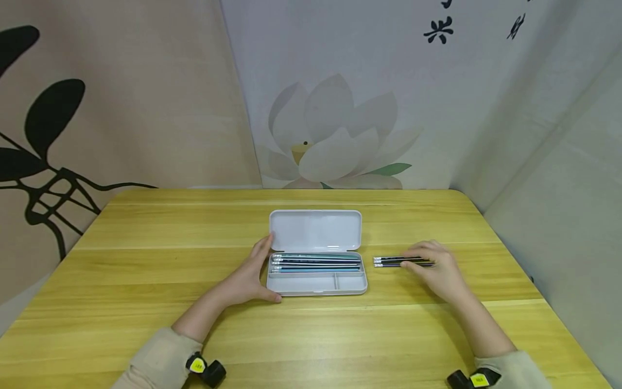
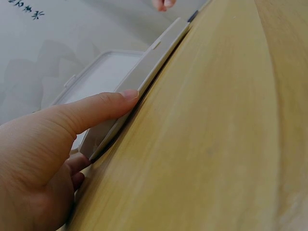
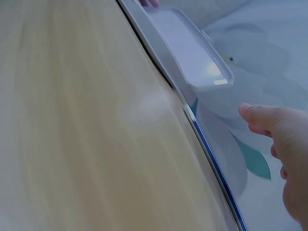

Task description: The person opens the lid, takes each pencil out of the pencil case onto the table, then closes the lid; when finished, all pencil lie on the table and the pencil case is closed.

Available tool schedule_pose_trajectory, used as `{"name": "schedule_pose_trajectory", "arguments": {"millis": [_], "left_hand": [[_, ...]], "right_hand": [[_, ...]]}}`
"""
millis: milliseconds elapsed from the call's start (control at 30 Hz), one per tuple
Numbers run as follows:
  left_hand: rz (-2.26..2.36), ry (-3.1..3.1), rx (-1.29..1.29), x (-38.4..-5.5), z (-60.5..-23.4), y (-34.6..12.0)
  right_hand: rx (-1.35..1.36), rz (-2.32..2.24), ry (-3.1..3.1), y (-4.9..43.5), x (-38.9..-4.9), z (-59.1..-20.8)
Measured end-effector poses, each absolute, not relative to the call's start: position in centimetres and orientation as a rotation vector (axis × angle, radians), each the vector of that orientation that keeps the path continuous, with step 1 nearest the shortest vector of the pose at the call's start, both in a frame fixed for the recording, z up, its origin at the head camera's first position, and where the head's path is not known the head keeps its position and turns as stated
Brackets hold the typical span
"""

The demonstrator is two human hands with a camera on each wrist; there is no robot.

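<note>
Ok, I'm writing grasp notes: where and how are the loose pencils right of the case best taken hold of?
Probably at mid-length, from above with the right hand, in a pinch across the outer long sides: the loose pencils lie flat and close together, end-on to the case, so one pinch could gather them.

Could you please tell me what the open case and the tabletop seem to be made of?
Open case: probably hard plastic, perhaps painted metal; smooth and glossy, since its lid catches a bright reflection. Tabletop: wood or wood-look laminate, slight sheen; long grain streaks run across it.
</note>
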State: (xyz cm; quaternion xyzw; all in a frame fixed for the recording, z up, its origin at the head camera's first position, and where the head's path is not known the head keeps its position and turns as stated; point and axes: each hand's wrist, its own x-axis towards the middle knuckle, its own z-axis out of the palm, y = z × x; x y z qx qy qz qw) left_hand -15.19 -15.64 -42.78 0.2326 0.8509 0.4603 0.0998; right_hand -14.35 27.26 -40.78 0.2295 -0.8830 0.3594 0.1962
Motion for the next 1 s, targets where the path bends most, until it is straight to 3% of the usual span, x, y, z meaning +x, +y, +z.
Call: {"name": "schedule_pose_trajectory", "arguments": {"millis": [533,1000], "left_hand": [[1.352,2.523,0.671,-15.3,-42.9,-15.7],[1.354,2.524,0.670,-15.3,-43.0,-15.7]], "right_hand": [[0.785,1.072,-2.515,21.0,-15.5,-40.9],[0.804,1.012,-2.646,18.2,-16.6,-41.7]]}}
